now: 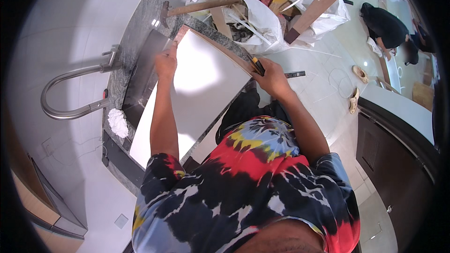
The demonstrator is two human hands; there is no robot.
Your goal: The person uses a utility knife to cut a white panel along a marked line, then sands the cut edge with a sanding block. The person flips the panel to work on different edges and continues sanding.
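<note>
Over grey stone counter (pixel 144 16), touching far-left corner of white panel (pixel 201 93) with left hand (pixel 166 63), cannot tell if gripping; holding yellow-and-black tool (pixel 258 65) at panel's far-right corner with right hand (pixel 273 78).

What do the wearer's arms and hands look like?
Left hand and right hand: no gloves; too small to rule out rings. Forearms: uncovered, no watch or band visible. Sleeves: short, loose, tie-dyed in black, red, yellow, pale blue and whitish grey. No cables on either arm.
</note>
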